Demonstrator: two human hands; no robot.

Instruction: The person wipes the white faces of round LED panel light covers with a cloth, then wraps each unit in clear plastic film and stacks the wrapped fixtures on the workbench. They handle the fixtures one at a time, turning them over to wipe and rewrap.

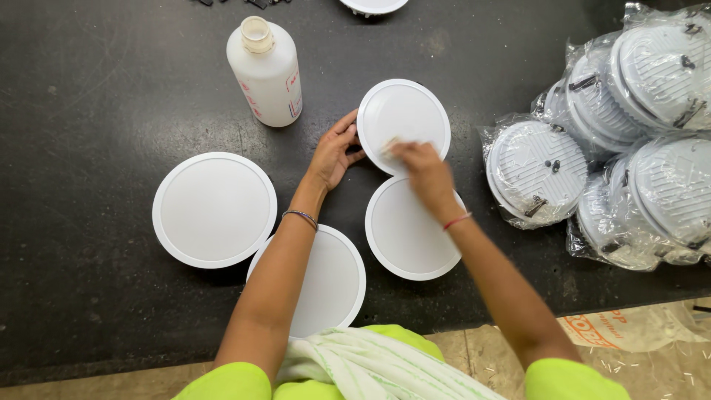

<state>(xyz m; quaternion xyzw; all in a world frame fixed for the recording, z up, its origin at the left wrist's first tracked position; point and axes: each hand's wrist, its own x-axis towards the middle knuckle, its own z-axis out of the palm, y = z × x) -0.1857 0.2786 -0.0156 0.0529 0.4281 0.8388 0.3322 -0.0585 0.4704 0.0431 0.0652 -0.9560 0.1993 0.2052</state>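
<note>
Dark, matt desk [89, 222], scuffed, seen from above; pale floor along the near edge with a printed sack [629, 326] lying at lower right. Nearest: striped white cloth [370, 367] over the lap, then three round white panel lights lying face up: near one [326, 285] partly under the left forearm, left one [215, 210] apart, right one [411, 230] under the right wrist. Farther: fourth round light [404, 122], steadied at its left rim by the left hand [333, 152], fingers curled on the edge, apparently to keep it from sliding. Right hand [422, 167] pressed on its face, closed on a small pale wad [391, 144], blurred, apparently rubbing. Beyond: white plastic bottle [265, 70], uncapped, red-printed label, within reach. Far right: heap of clear-bagged lights [615, 141], ribbed backs up.
</note>
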